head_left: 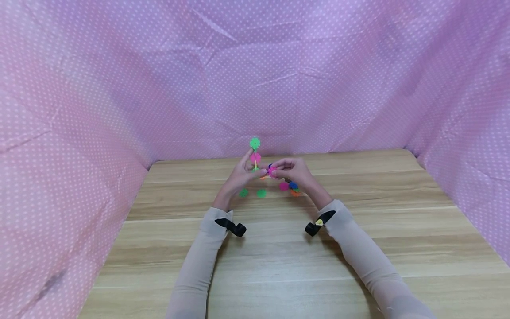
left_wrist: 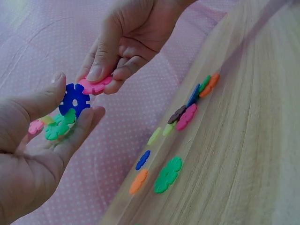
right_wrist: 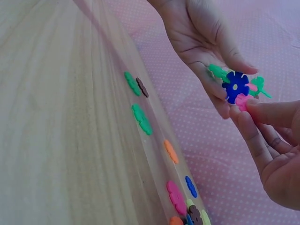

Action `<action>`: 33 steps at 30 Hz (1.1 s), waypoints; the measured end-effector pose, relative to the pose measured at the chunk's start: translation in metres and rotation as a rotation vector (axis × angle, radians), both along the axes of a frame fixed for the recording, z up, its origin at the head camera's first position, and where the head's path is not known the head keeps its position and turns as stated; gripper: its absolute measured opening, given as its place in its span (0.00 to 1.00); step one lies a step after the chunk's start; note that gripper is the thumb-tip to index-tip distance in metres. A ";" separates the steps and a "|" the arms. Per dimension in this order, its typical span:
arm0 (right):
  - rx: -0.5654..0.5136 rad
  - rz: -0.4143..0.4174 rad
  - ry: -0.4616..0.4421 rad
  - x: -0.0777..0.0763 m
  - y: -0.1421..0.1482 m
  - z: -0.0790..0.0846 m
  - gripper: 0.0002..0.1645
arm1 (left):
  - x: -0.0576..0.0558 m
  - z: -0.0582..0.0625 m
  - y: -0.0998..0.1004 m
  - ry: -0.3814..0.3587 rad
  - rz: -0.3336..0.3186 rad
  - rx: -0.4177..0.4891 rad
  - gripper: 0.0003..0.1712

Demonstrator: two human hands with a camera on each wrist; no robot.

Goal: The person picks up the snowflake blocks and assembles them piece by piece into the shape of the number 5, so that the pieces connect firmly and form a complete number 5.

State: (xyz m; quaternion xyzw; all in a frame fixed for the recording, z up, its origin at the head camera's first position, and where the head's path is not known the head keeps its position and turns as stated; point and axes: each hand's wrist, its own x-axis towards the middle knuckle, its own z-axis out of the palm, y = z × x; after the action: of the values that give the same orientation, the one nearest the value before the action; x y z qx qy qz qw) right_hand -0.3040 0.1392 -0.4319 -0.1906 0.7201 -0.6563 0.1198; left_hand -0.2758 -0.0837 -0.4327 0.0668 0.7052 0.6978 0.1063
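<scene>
Above the table's far part, my left hand [head_left: 240, 175] pinches a dark blue notched flower disc [left_wrist: 74, 100] between thumb and fingers. A green disc [left_wrist: 60, 125] joins the blue one, with yellow and pink pieces behind it. In the head view this chain rises to a green disc [head_left: 255, 143] over a pink disc [head_left: 256, 157]. My right hand [head_left: 296, 172] pinches a pink flower disc [left_wrist: 96, 86] between thumb and fingers. That pink disc touches the blue disc's edge in both wrist views; whether their slots interlock, I cannot tell.
Loose flower discs lie on the wooden table [head_left: 259, 257] below the hands: green [left_wrist: 168, 175], orange [left_wrist: 138, 182], blue [left_wrist: 143, 160] and pink [left_wrist: 187, 116] among them. Several cluster under the right hand. A pink dotted cloth [head_left: 255, 88] hangs beyond the table's far edge and sides.
</scene>
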 end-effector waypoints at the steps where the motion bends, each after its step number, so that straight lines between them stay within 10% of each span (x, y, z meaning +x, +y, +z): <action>1: -0.004 0.000 0.001 0.000 0.000 0.000 0.16 | 0.000 0.000 0.000 0.000 0.007 0.002 0.57; 33: -0.066 0.019 0.062 0.000 0.004 0.007 0.15 | 0.002 0.003 0.009 0.070 0.050 -0.024 0.55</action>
State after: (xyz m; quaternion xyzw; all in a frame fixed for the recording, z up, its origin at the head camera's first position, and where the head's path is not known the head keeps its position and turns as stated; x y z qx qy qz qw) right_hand -0.3036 0.1431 -0.4247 -0.2214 0.6996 -0.6724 0.0971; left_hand -0.2741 -0.0744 -0.4302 0.0722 0.7184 0.6889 0.0646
